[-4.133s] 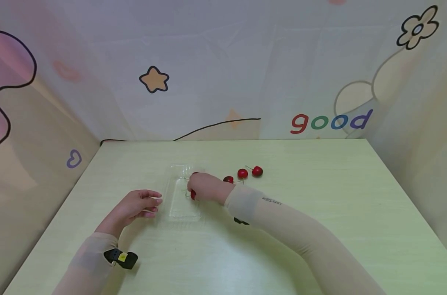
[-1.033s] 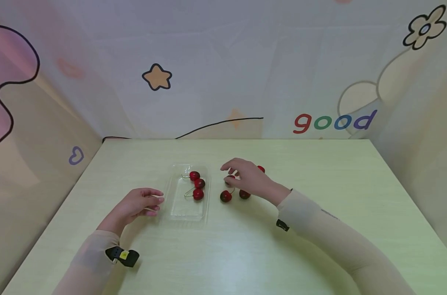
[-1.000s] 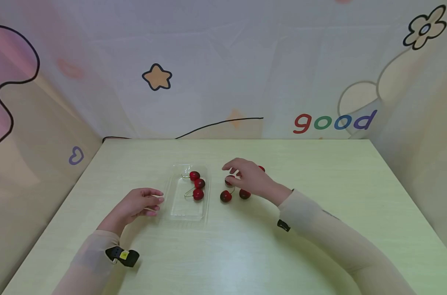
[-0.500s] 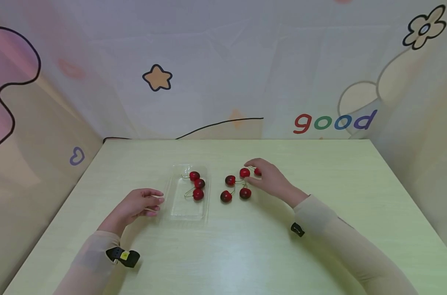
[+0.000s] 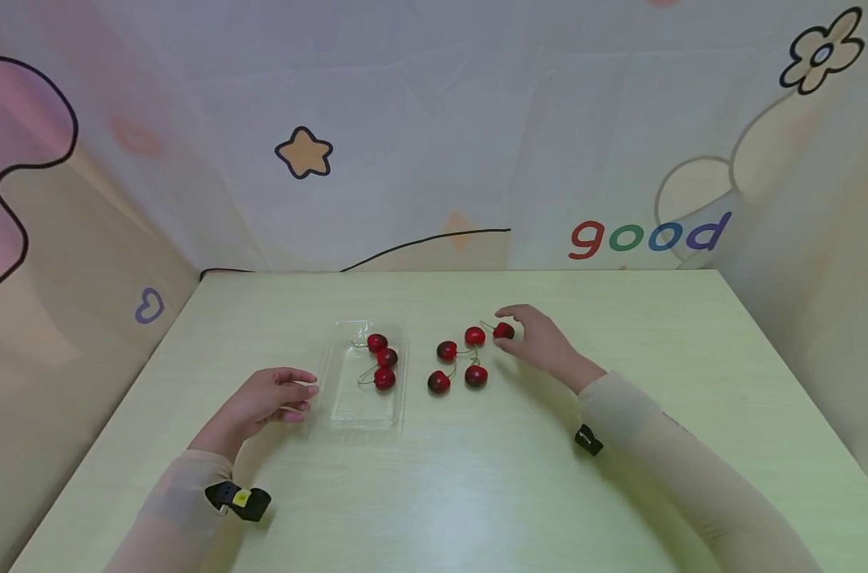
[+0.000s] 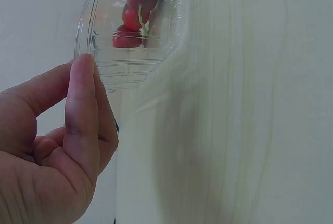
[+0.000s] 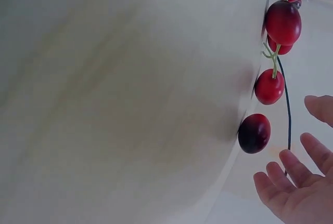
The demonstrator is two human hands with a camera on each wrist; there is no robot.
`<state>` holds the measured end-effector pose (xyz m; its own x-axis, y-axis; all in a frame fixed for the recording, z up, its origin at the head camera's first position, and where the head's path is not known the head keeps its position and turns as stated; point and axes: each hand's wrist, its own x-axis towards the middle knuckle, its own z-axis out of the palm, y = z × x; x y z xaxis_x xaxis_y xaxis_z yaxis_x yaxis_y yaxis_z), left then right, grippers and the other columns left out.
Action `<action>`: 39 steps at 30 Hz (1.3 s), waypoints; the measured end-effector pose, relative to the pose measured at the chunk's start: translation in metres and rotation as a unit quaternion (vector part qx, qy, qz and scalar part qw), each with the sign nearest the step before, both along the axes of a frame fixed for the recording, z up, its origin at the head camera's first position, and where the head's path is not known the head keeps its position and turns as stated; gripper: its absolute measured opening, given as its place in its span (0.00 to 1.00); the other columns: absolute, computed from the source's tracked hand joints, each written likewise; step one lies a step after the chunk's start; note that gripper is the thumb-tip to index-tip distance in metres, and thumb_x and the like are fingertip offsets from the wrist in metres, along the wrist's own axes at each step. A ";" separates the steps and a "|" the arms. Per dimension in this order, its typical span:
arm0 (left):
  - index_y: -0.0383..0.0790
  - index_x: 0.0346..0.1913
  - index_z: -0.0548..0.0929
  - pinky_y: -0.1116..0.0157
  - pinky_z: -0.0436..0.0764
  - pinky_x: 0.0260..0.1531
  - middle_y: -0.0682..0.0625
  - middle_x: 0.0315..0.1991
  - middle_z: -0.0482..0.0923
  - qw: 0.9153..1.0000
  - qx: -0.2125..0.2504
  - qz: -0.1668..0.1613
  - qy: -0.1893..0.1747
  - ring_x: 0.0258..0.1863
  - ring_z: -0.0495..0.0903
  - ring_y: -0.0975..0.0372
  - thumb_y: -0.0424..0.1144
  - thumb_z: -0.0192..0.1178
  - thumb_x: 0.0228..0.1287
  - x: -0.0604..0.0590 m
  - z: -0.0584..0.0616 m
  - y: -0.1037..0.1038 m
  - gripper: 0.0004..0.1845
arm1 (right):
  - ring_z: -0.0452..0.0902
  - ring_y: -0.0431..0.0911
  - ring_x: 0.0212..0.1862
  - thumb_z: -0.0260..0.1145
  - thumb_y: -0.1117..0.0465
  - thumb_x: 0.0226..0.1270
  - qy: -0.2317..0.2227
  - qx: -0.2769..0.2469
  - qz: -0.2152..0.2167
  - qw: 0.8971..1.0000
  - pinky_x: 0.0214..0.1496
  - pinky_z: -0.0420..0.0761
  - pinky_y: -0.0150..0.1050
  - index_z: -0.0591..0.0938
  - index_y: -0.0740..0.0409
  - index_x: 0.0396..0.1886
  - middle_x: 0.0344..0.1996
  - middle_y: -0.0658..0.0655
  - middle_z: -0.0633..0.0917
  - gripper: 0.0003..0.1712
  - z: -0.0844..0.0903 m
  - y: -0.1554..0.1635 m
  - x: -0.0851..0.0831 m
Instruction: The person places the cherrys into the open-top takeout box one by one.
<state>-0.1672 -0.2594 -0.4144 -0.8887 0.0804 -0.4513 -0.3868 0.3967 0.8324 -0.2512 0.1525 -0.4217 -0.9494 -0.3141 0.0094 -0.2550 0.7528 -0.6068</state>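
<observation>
My left hand is at the left side of a clear plastic container, thumb and index fingertips right at its rim, as the left wrist view shows too. Inside the container, three red cherries with green stems lie along its right side. Several more cherries lie on the table to its right. My right hand stands with thumb and index finger apart on either side of the rightmost cherry. In the right wrist view its fingers are spread beside a dark cherry.
The pale wooden table ends at the back against a printed cloth backdrop. More printed cloth hangs at the left and right sides. Black cameras are strapped on both wrists.
My right hand was over the container at its cherries some seconds ago; it has since moved right, past the loose cherries to the rightmost one. My left hand stays at the container's rim.
</observation>
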 end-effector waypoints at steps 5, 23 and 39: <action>0.24 0.64 0.72 0.72 0.86 0.32 0.53 0.35 0.81 1.000 0.002 -0.001 0.002 0.32 0.80 0.66 0.35 0.60 0.74 0.000 0.002 0.000 0.23 | 0.68 0.66 0.71 0.68 0.59 0.71 -0.024 0.016 -0.002 1.000 0.75 0.71 0.61 0.72 0.65 0.70 0.71 0.70 0.72 0.31 0.003 0.001 -0.006; 0.24 0.64 0.72 0.72 0.86 0.32 0.53 0.35 0.81 1.000 0.003 0.001 0.000 0.32 0.80 0.66 0.35 0.60 0.74 0.000 0.000 -0.001 0.22 | 0.73 0.64 0.65 0.68 0.62 0.71 -0.080 0.061 0.004 0.995 0.72 0.75 0.57 0.73 0.69 0.67 0.64 0.72 0.77 0.29 0.001 -0.003 -0.023; 0.24 0.64 0.72 0.72 0.86 0.33 0.52 0.35 0.82 1.000 0.001 0.000 0.001 0.32 0.80 0.66 0.36 0.60 0.74 0.001 0.000 0.000 0.23 | 0.80 0.58 0.55 0.67 0.63 0.71 -0.081 0.092 0.003 0.992 0.65 0.81 0.51 0.76 0.69 0.63 0.56 0.70 0.83 0.24 0.002 -0.009 -0.028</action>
<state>-0.1664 -0.2593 -0.4143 -0.8894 0.0815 -0.4498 -0.3856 0.3944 0.8341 -0.2790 0.1438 -0.4200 -0.9320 -0.3018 -0.2007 -0.1701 0.8532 -0.4930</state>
